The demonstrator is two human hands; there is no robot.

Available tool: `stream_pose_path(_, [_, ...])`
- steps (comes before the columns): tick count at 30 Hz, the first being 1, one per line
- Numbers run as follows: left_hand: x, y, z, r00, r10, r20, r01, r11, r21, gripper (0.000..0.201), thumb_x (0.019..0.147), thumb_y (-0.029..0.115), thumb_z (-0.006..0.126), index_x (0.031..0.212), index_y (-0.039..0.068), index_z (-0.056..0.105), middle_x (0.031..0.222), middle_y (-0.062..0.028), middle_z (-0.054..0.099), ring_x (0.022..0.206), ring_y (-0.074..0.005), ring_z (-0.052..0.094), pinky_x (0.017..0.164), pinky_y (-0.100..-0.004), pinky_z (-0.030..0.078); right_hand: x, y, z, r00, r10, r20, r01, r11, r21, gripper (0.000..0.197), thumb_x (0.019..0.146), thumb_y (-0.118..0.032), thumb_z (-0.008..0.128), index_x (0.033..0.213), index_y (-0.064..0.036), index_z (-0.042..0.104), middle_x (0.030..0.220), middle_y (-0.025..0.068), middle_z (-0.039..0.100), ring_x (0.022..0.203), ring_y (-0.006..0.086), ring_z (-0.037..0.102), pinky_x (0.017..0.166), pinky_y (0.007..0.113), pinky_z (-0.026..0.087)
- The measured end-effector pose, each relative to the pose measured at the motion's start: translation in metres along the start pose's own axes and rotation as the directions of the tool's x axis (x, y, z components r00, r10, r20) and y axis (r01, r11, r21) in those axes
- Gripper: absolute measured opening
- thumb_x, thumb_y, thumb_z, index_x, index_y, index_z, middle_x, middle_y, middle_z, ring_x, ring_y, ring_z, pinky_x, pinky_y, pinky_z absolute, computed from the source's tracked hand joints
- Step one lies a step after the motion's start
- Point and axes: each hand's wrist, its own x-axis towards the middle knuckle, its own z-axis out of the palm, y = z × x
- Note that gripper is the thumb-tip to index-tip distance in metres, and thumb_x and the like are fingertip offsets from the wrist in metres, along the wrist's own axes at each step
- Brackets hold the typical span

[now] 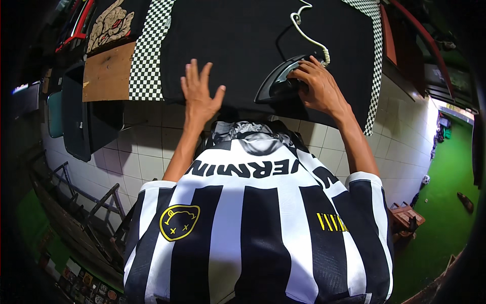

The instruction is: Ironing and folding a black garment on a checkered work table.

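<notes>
A black cloth (217,35) is spread over the table in front of me, on top of a black-and-white checkered cover (147,61). My right hand (320,83) is wrapped round the handle of a clothes iron (276,81), which lies on the black cloth near its front edge, its pointed tip toward the left. A pale cord (305,34) runs from the back of the iron to the far edge. My left hand (200,91) is by the front edge of the cloth, fingers spread and holding nothing. Whether its palm touches the cloth I cannot tell.
Left of the cover lies a bare brown board (106,73), with a dark printed cloth (110,28) beyond it. A black chair-like object (76,114) stands at the left, above a dark metal frame (96,202). At the right are a small brown stool (405,215) and green floor (440,182).
</notes>
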Motion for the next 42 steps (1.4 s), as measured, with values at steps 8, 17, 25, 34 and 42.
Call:
stream_pose_path(8, [-0.012, 0.026, 0.035, 0.977, 0.064, 0.201, -0.064, 0.998, -0.008, 0.08, 0.091, 0.044, 0.067, 0.157, 0.014, 0.034, 0.166, -0.0228, 0.017, 0.154, -0.0405, 0.015, 0.122, -0.0581, 0.013, -0.014, 0.015, -0.012, 1.0, -0.013, 0.019, 0.015, 0.994, -0.113, 0.042, 0.068, 0.009, 0.064, 0.105, -0.0106, 0.068, 0.12, 0.0079, 0.065, 0.135, 0.0314, 0.05, 0.124, 0.052, 0.027])
stream_pose_path(17, [0.0, -0.012, 0.014, 0.963, 0.061, 0.261, -0.074, 0.997, 0.039, 0.085, 0.09, 0.05, 0.066, 0.158, 0.012, 0.032, 0.166, -0.0231, 0.017, 0.155, -0.0387, 0.014, 0.122, -0.0566, 0.012, -0.037, 0.054, -0.024, 0.999, 0.038, -0.025, -0.041, 0.988, -0.148, 0.034, 0.069, 0.013, 0.062, 0.094, -0.0098, 0.066, 0.142, 0.0091, 0.059, 0.144, 0.0303, 0.042, 0.124, 0.053, 0.023])
stream_pose_path(25, [0.011, 0.02, 0.033, 0.974, 0.028, 0.223, -0.031, 0.999, 0.008, 0.077, 0.096, 0.05, 0.06, 0.158, 0.013, 0.034, 0.166, -0.0257, 0.015, 0.155, -0.0402, 0.011, 0.122, -0.0586, 0.009, -0.049, 0.078, -0.036, 0.993, 0.097, -0.072, -0.109, 0.975, -0.191, 0.035, 0.069, 0.016, 0.059, 0.094, -0.0085, 0.063, 0.146, 0.0084, 0.056, 0.147, 0.0284, 0.038, 0.125, 0.052, 0.022])
stream_pose_path(34, [0.013, 0.018, 0.039, 0.971, 0.075, 0.229, -0.077, 0.997, 0.001, 0.084, 0.092, 0.053, 0.063, 0.159, 0.015, 0.031, 0.166, -0.0236, 0.014, 0.155, -0.0392, 0.012, 0.122, -0.0593, 0.008, -0.068, 0.111, -0.054, 0.988, 0.129, -0.079, -0.147, 0.948, -0.283, 0.035, 0.069, 0.015, 0.061, 0.095, -0.0081, 0.062, 0.145, 0.0092, 0.057, 0.146, 0.0295, 0.039, 0.125, 0.053, 0.022])
stream_pose_path(42, [-0.009, 0.028, 0.034, 0.962, 0.0, 0.272, 0.013, 0.999, -0.048, 0.074, 0.096, 0.052, 0.057, 0.156, 0.013, 0.037, 0.166, -0.0233, 0.018, 0.155, -0.0383, 0.014, 0.122, -0.0577, 0.007, -0.082, 0.137, -0.07, 0.981, 0.119, -0.153, -0.167, 0.922, -0.35, 0.04, 0.064, 0.001, 0.077, 0.102, -0.012, 0.069, 0.113, 0.0065, 0.068, 0.129, 0.0285, 0.056, 0.123, 0.05, 0.025])
